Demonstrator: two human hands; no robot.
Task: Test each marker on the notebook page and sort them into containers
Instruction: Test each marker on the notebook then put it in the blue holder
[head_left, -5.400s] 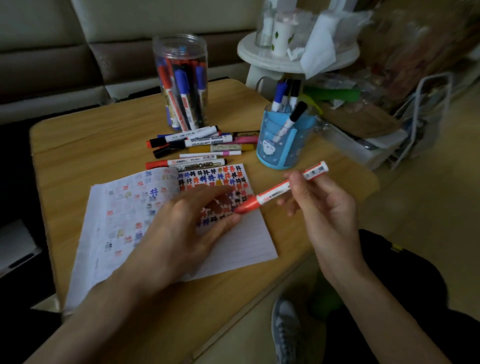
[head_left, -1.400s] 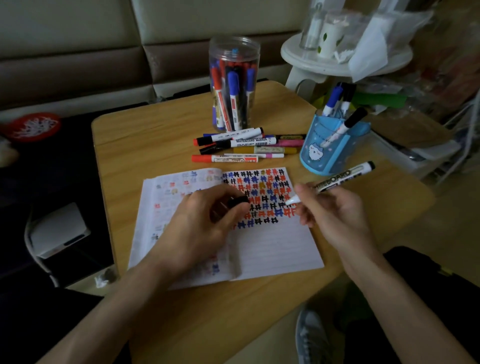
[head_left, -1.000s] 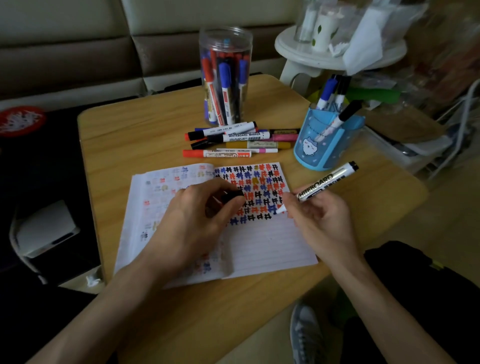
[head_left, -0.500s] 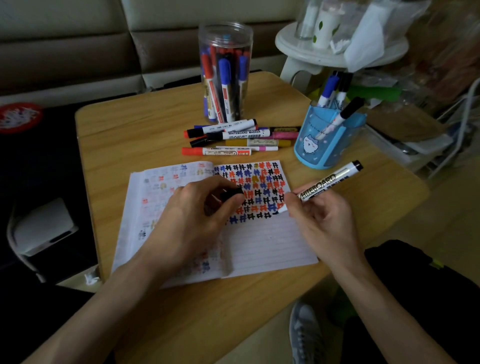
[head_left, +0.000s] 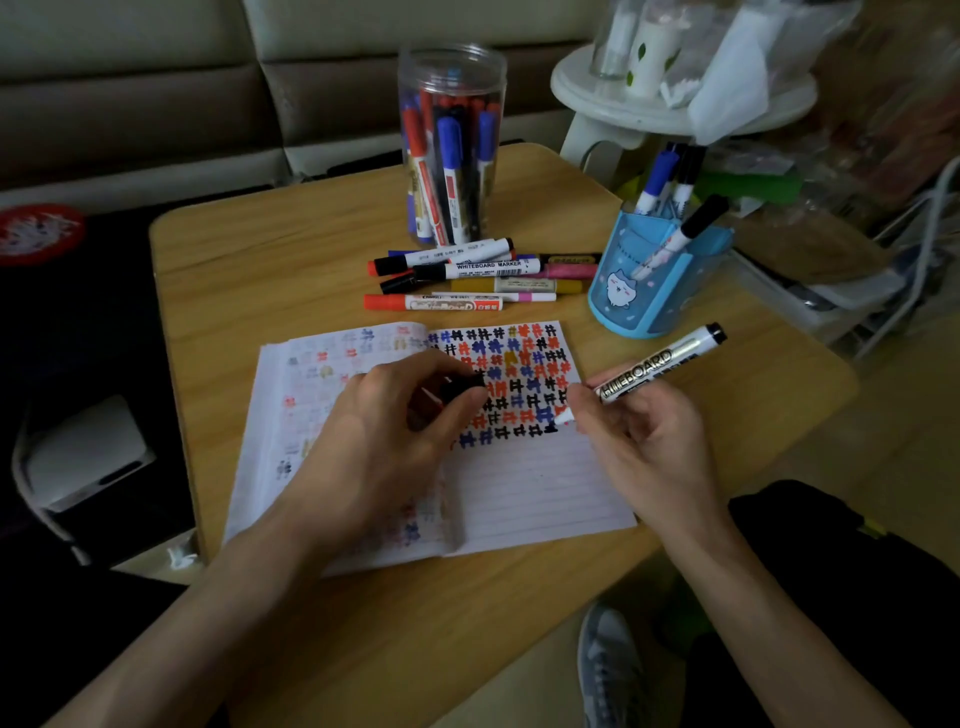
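An open lined notebook (head_left: 530, 488) lies on the wooden table, its right page covered at the top with rows of red, blue and black marks. My right hand (head_left: 641, 441) grips an uncapped black whiteboard marker (head_left: 654, 366), whose tip touches the page at the end of the lowest row of marks. My left hand (head_left: 384, 441) rests on the notebook and pinches the black cap (head_left: 462, 387). Several loose markers (head_left: 467, 280) lie in a pile behind the notebook. A clear jar (head_left: 451, 145) and a blue pen holder (head_left: 652, 283) both hold markers.
The table's (head_left: 260, 270) right edge runs just past the blue holder. A white round stool (head_left: 670, 98) with cups and tissue stands behind it. Clutter and a wire rack fill the right side. A sofa lies at the back, a white box on the floor at left.
Since 5.4 s ago the red marker in my right hand has given way to a black one, and my left hand now holds its cap. In the last second the tip has moved down onto the page.
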